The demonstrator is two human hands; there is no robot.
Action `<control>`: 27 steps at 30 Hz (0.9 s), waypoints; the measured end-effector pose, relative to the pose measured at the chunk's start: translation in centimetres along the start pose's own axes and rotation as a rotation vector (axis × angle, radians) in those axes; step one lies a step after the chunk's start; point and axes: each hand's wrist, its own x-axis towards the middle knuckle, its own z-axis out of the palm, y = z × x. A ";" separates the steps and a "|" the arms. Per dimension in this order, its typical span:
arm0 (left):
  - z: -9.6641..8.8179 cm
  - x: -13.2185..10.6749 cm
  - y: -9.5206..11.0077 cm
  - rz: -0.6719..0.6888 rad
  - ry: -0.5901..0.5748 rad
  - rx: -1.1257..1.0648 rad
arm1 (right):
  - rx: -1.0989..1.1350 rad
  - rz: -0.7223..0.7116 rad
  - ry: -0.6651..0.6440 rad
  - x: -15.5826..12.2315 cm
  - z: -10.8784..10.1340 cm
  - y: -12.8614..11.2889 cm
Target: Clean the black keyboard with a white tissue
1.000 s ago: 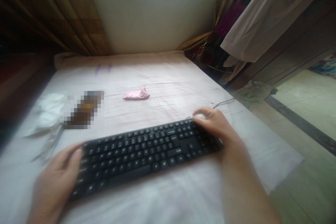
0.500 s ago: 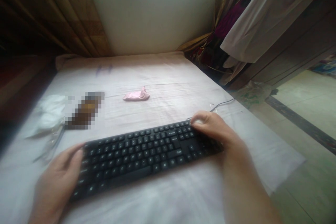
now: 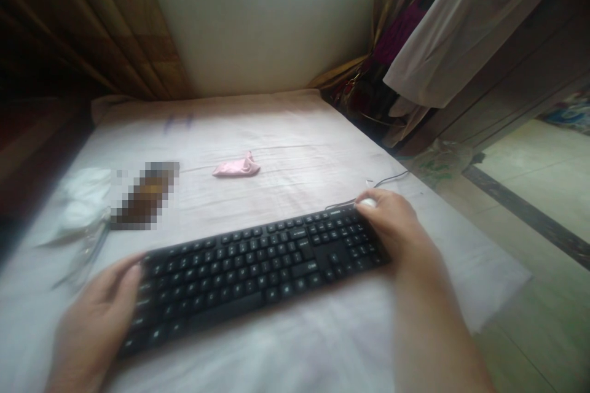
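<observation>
Sheet [image 3: 295,159]: pale, spread over a broad raised surface; cannot tell whether bed or table beneath. Shallow creases, faint purple marks [image 3: 177,123] toward the far left.
Wall [image 3: 276,24]: plain, pale, rising behind the far edge of the sheet.
Curtain [image 3: 106,31]: golden brown, in folds, left of the bare wall; area below it dark.
Floor [image 3: 553,331]: light tile with a dark stripe, seen at the right, lower than the sheet.
Hanging cloth [image 3: 452,43]: pale, upper right, with purple fabric [image 3: 401,31] just left of it.
Keyboard [image 3: 258,270]: black, full layout with number pad, key side up, above the near part of the sheet, between the two hands. Right end slants away from the wearer. Cannot tell whether the underside touches the sheet.
Right hand [image 3: 394,221]: grip closed around the right end, thumb at the far corner; fingers underneath mostly hidden.
Left hand [image 3: 94,313]: grip pinching the left end, thumb over the edge; slightly blurred.
Clear plastic bag [image 3: 440,159]: on the floor beyond the sheet's right edge, green print.
White plastic [image 3: 85,190]: crumpled, on the sheet, far left.
Pixelated patch [image 3: 147,196]: brown, beside the white plastic; contents unreadable.
Pouch [image 3: 237,167]: pink, soft, lying beyond the keyboard, apart from it.
Cable [image 3: 389,177]: thin, dark, running from behind the keyboard toward the sheet's right edge.
</observation>
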 end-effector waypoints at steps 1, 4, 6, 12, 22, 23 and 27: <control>0.0 0.0 0.0 0.004 -0.001 0.000 | 0.015 -0.006 0.015 -0.1 0.1 0.0; 0.0 0.1 -0.2 0.006 0.002 -0.002 | 0.028 -0.043 0.074 0.0 0.4 0.4; 0.1 0.2 -0.4 0.023 0.012 -0.005 | 0.012 -0.048 0.099 0.1 0.5 0.4; 0.6 0.2 -1.2 0.052 0.026 -0.003 | 0.084 -0.154 -0.078 0.0 0.4 -1.9; 1.5 0.9 -2.6 0.074 0.026 -0.061 | 0.398 -0.106 0.010 -0.8 -1.5 0.1; 1.4 0.9 -2.5 0.074 0.024 -0.052 | 0.419 -0.092 0.004 -1.0 -1.6 0.6; 1.4 0.7 -2.5 0.112 0.049 0.015 | 0.408 -0.127 -0.026 -1.5 -1.1 1.2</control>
